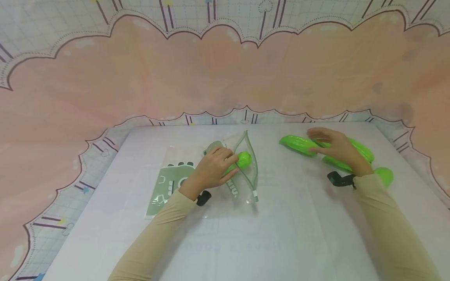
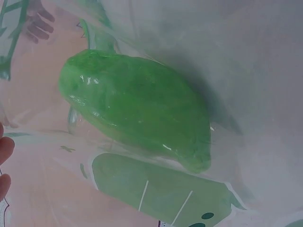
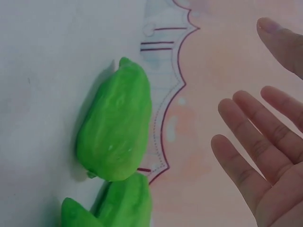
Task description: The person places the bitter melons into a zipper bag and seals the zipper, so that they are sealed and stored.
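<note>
- Bag (image 1: 161,189), clear plastic with green cartoon print, lies on the white tabletop (image 1: 281,234), left of centre in the head view; its green-edged mouth gapes toward the right.
- Green piece (image 2: 137,104) sits inside the bag. Left wrist view shows its long, tapering body; in the head view much of it is hidden behind the left hand.
- Lettering near the mouth appears to read "NIU"; the cartoon print is partly covered by hand and sleeve.
- Left hand (image 1: 212,168): back uppermost, fingers and thumb bent and clamped on the bag's rim — exact contact hard to make out. Fingertips are cut off at the left edge of its wrist view.
- Right hand (image 1: 335,146): fingers apart, thumb spread, poised over the loose green pieces (image 1: 298,145); its wrist view shows the digits clear of them.
- Those pieces lie right of the bag, some partly covered by the right hand; two are cut off at the bottom of the right wrist view.
- Rounded green item (image 1: 384,176) is partly hidden by the right sleeve (image 1: 390,218).
- Black device (image 1: 340,179) shows at the right wrist.
- Patterned cloth (image 1: 225,74) rises behind the tabletop.
</note>
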Available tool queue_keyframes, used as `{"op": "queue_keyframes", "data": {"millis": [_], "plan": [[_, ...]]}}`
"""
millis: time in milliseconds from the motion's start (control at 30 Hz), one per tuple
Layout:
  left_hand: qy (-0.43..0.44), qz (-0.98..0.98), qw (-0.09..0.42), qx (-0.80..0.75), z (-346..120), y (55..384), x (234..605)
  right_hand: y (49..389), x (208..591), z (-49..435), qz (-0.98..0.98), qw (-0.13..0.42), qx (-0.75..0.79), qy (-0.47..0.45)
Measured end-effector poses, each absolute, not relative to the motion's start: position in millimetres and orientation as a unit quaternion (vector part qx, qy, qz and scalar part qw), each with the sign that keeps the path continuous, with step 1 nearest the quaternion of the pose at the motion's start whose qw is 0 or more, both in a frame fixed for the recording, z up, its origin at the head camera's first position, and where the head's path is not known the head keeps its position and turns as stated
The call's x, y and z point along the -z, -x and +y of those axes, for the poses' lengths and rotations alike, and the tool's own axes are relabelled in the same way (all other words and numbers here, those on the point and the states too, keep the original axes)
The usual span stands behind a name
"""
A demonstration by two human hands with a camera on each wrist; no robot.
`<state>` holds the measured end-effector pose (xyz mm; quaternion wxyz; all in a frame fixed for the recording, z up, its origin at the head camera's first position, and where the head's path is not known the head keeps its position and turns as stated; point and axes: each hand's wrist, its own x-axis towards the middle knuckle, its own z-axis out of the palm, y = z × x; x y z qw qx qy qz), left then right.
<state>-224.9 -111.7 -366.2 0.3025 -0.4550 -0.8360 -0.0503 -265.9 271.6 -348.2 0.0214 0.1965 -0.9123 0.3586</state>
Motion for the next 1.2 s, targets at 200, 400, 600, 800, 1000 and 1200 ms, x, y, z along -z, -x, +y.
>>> {"op": "queue_keyframes", "data": {"millis": [200,400,600,800,1000,1200], "plan": [[0.455,-0.836,0.302,0.052,-112.1,226.4,368.1,275.0,360.3,277.4,-0.911,0.014,-0.378,-0.166],[0.456,-0.834,0.306,0.051,-112.2,226.7,368.8,280.9,371.6,282.1,-0.905,0.008,-0.400,-0.144],[0.456,-0.833,0.308,0.051,-112.4,226.9,368.4,286.1,380.8,284.7,-0.902,0.008,-0.412,-0.132],[0.458,-0.832,0.310,0.054,-112.5,227.3,368.9,291.6,388.5,286.8,-0.904,0.011,-0.406,-0.131],[0.459,-0.832,0.309,0.053,-112.5,227.1,368.6,294.7,392.0,288.0,-0.910,-0.002,-0.396,-0.122],[0.457,-0.833,0.309,0.052,-112.7,226.8,368.4,296.6,393.5,286.9,-0.915,-0.018,-0.388,-0.108]]}}
